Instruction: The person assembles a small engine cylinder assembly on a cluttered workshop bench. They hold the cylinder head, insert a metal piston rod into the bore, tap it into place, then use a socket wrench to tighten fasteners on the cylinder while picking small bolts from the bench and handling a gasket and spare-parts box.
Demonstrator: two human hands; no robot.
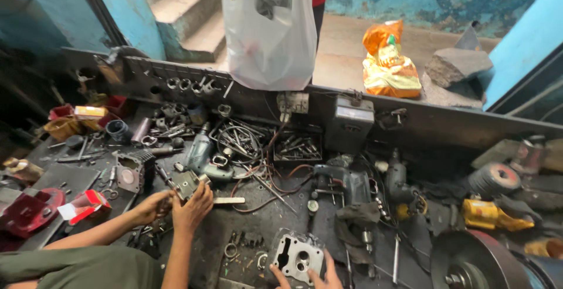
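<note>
I clamp both sets of fingers around a small grey metal engine part [187,183], my left hand [153,206] steadying it from the side and my right hand [192,208] pressing from below, so it sits firm just above the dark counter [246,218]. Another person's hand [319,277] rests on a silver cylinder head [296,257] near the front edge, well apart from mine.

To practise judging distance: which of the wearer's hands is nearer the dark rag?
Right. The right hand sits below-left of the dark rag; the left hand lies further left, at the silver plate's bottom corner.
</note>
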